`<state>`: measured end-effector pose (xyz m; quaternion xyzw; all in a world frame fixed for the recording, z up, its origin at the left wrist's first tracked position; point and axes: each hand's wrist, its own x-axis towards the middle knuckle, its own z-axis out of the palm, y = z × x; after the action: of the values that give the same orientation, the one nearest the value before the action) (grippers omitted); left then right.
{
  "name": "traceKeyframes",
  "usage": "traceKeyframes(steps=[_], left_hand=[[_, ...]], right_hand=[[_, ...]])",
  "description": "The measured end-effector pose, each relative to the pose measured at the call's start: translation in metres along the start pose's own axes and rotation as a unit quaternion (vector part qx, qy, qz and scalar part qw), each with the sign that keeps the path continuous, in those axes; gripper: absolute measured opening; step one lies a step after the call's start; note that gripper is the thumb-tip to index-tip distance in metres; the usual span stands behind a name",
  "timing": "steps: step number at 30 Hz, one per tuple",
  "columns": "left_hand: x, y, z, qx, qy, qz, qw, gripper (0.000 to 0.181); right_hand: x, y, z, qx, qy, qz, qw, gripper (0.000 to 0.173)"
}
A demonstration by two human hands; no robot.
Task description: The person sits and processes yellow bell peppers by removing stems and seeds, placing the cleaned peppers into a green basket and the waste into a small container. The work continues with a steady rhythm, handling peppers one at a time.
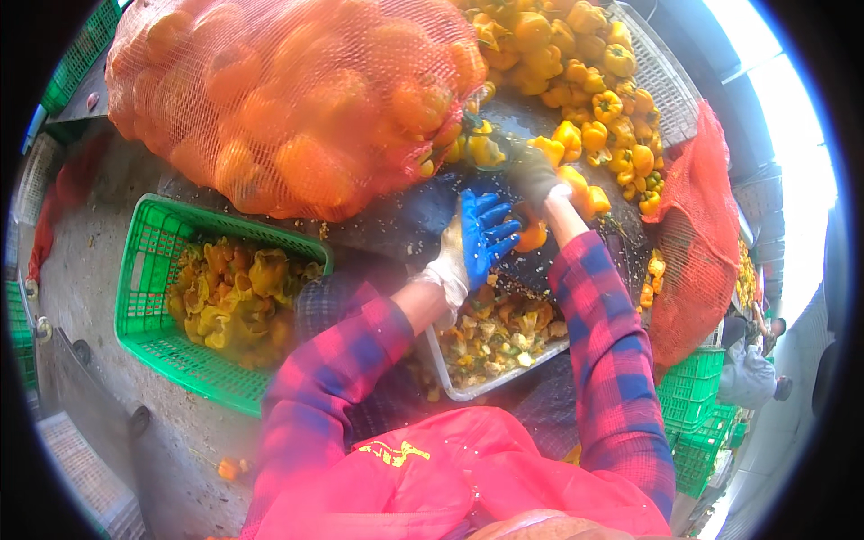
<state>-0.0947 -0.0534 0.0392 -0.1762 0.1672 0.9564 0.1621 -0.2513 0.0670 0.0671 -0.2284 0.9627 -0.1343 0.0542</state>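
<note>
My left hand, in a white glove with a blue coated palm, is held with its fingers spread and nothing in it, above the dark work surface. Up and to its right, my right hand, in a dark glove, reaches among yellow bell peppers; blur hides its fingers, so its hold is unclear. An orange bell pepper lies between the two hands. Below them a metal tray holds pepper cores and seeds. Loose yellow peppers are heaped beyond my right hand.
A large red mesh sack of peppers fills the upper left. A green plastic crate with pepper pieces stands at left. Another red mesh sack lies at right, near stacked green crates. Co-workers are at far right.
</note>
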Motion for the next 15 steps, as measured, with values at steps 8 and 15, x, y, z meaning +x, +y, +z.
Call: traceKeyframes(steps=[8, 15], left_hand=[[0.0, 0.014, -0.002, 0.025, 0.0, 0.005, 1.0, 0.077], [-0.002, 0.007, -0.001, 0.069, -0.14, -0.095, 0.983, 0.065]], right_hand=[[0.003, 0.0, -0.004, 0.285, -0.037, 0.11, 0.951, 0.022], [-0.137, 0.035, -0.03, 0.211, -0.074, -0.104, 0.969, 0.056]])
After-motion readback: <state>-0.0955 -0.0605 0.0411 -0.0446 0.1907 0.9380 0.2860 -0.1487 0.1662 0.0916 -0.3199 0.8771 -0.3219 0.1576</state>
